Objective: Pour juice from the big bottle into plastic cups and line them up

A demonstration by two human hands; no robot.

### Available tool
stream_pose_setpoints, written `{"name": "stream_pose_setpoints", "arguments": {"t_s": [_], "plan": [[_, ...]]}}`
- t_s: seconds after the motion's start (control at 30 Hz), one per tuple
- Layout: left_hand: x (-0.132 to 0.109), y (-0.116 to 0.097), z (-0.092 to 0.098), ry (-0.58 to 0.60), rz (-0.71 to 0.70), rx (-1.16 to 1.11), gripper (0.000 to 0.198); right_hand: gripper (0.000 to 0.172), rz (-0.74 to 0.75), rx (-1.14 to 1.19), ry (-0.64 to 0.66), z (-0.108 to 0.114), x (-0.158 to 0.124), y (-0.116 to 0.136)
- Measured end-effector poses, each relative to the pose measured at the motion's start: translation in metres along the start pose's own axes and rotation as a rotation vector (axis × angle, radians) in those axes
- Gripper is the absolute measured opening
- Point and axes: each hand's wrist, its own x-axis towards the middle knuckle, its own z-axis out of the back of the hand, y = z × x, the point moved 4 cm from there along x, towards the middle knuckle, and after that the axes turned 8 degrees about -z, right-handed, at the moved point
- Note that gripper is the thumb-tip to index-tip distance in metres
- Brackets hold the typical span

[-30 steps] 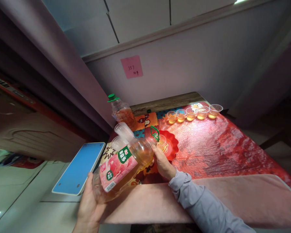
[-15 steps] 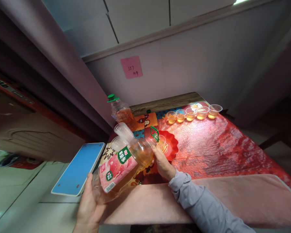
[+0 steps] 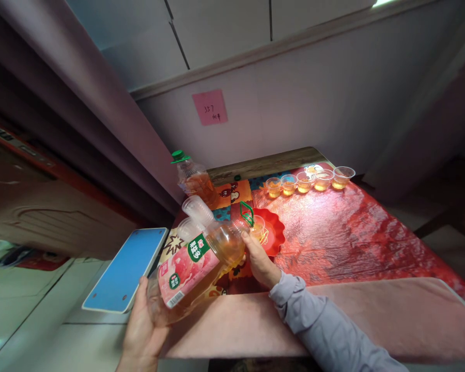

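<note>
A large clear juice bottle (image 3: 194, 268) with a pink peach label lies tilted between my hands, its neck pointing up and to the right. My left hand (image 3: 145, 323) supports its base from below. Around the neck, the fingers of my right hand (image 3: 258, 258) are closed, beside a green handle ring (image 3: 247, 213). The bottle's mouth is over a clear plastic cup (image 3: 258, 227) that stands in a red scalloped plate (image 3: 277, 240); pale juice shows in the cup. Whether liquid is flowing I cannot make out.
Several clear cups (image 3: 304, 182) with amber juice stand in a row at the back right. Behind the held bottle are stacked cups (image 3: 197, 211) and another juice bottle (image 3: 197, 181) with a green cap. A blue-topped stool (image 3: 127, 268) is at left; pink cloth (image 3: 372, 315) covers the near edge.
Almost nothing differs. Both hands keep the bottle tilted over the cup in the same place.
</note>
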Motion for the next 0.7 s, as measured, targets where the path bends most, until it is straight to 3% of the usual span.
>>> {"name": "stream_pose_setpoints", "arguments": {"t_s": [0.7], "plan": [[-0.0002,-0.0005,-0.0007,-0.003,-0.002,0.020,0.075,0.076,-0.015,-0.005,0.004,-0.0022,-0.0019,0.0026]]}}
